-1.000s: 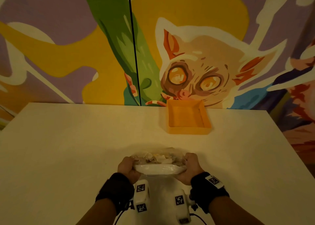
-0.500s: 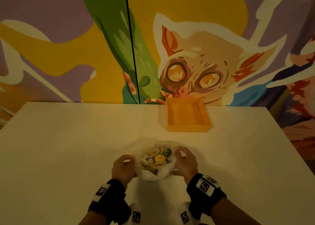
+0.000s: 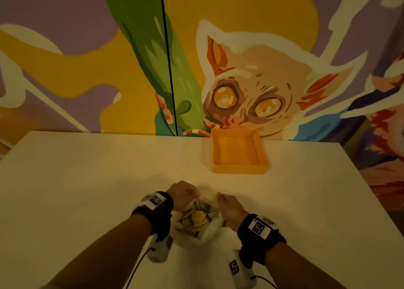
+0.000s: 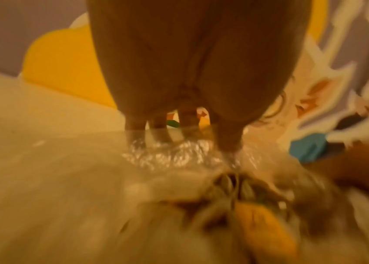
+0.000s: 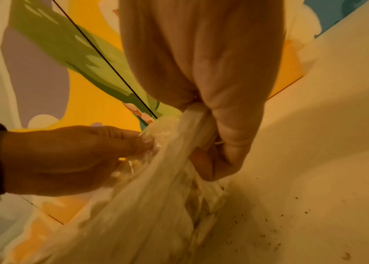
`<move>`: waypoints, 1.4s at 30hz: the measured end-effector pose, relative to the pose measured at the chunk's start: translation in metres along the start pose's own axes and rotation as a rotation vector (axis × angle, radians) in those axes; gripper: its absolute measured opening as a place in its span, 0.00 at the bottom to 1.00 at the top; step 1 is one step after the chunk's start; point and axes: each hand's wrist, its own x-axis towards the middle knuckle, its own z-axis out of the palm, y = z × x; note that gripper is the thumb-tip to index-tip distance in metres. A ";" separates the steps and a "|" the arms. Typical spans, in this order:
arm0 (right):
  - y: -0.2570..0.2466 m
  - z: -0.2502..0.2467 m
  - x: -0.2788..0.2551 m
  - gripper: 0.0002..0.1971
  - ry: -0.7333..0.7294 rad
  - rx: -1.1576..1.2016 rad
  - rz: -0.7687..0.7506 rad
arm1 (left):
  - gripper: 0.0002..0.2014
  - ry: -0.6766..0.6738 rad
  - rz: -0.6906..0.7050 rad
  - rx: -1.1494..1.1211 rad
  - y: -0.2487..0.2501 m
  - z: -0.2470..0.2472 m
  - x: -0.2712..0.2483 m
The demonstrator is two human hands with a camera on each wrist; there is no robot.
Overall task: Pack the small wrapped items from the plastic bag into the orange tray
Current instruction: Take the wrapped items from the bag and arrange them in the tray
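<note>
Nothing had gone into the shallow square orange plastic tray (image 3: 239, 170) at that point: it sat at the far edge of the pale, matt table top (image 3: 87, 190), right of centre against the painted wall, and its floor showed bare. The thin, crinkly, see-through plastic bag (image 3: 213, 227) lay at the near edge between the wrists, well apart from the tray, so the whole packing job was left to do, and as I read it the step in hand was only getting the bag's mouth open. The left hand (image 3: 181, 194) pinched a glossy, wrinkled fold of film at the bag's far left rim, fingertips (image 4: 227, 141) pressed into it. The right hand (image 3: 229, 207) was curled tight round a gathered, rope-like twist of the milky plastic at the right rim, as the right wrist view showed plainly. Through the gap lay the small wrapped items (image 3: 197, 217), a loose heap of pale, crumpled wrappers with one rounded yellow piece on top; their exact number was too blurred to tell. The film looked soft and limp, likely to sag shut if let go. Dark crumbs (image 5: 305, 212) speckled the table near the right hand.
</note>
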 end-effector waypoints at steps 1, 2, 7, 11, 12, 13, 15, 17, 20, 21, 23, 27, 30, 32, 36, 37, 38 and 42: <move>0.003 -0.001 0.001 0.18 -0.013 0.046 -0.005 | 0.15 -0.072 -0.013 -0.103 0.002 -0.004 0.003; 0.005 -0.003 0.001 0.19 -0.021 0.063 -0.019 | 0.15 -0.116 -0.051 -0.202 0.002 -0.008 0.005; 0.009 -0.005 -0.011 0.23 -0.115 0.004 0.009 | 0.17 -0.073 -0.208 -0.778 -0.016 -0.020 0.010; 0.014 -0.003 -0.013 0.14 -0.203 0.005 0.033 | 0.19 0.212 -0.237 -0.891 -0.024 -0.024 0.001; 0.014 -0.002 -0.012 0.10 -0.176 0.048 0.016 | 0.17 0.269 -0.231 -0.849 -0.027 -0.024 -0.001; 0.013 0.000 -0.009 0.08 -0.131 0.071 -0.006 | 0.15 0.308 -0.228 -0.818 -0.030 -0.023 -0.002; 0.007 0.004 -0.006 0.07 -0.060 0.097 -0.039 | 0.12 0.337 -0.235 -0.739 -0.038 -0.021 0.000; 0.000 0.009 -0.003 0.09 -0.017 0.125 -0.061 | 0.11 0.383 -0.259 -0.581 -0.046 -0.019 0.001; -0.010 0.012 0.000 0.09 0.039 0.107 -0.111 | 0.19 0.609 -0.217 -0.413 -0.044 -0.012 -0.008; -0.011 0.012 0.002 0.09 0.049 0.106 -0.123 | 0.18 0.719 -0.131 -0.366 -0.039 -0.009 -0.014; -0.012 0.010 0.004 0.08 0.063 0.079 -0.151 | 0.15 0.829 0.032 -0.234 -0.026 -0.004 -0.025; -0.014 -0.003 0.005 0.08 0.121 -0.081 -0.234 | 0.10 0.498 0.098 0.040 0.002 -0.002 -0.028; -0.016 -0.017 -0.001 0.08 0.097 -0.120 -0.261 | 0.10 0.193 0.027 0.152 0.017 0.004 -0.023; -0.014 -0.029 -0.007 0.08 0.055 -0.155 -0.281 | 0.15 0.086 -0.094 0.190 0.025 0.011 -0.020; -0.008 -0.051 -0.018 0.08 -0.046 -0.217 -0.293 | 0.37 0.033 -0.256 0.374 0.034 0.021 -0.009; -0.006 -0.056 -0.021 0.08 -0.065 -0.230 -0.287 | 0.38 0.037 -0.274 0.433 0.034 0.023 -0.006; -0.005 -0.059 -0.023 0.08 -0.086 -0.235 -0.276 | 0.38 0.030 -0.281 0.477 0.035 0.024 -0.003; -0.005 -0.064 -0.025 0.09 -0.123 -0.262 -0.237 | 0.24 0.069 -0.194 0.564 0.038 0.025 0.002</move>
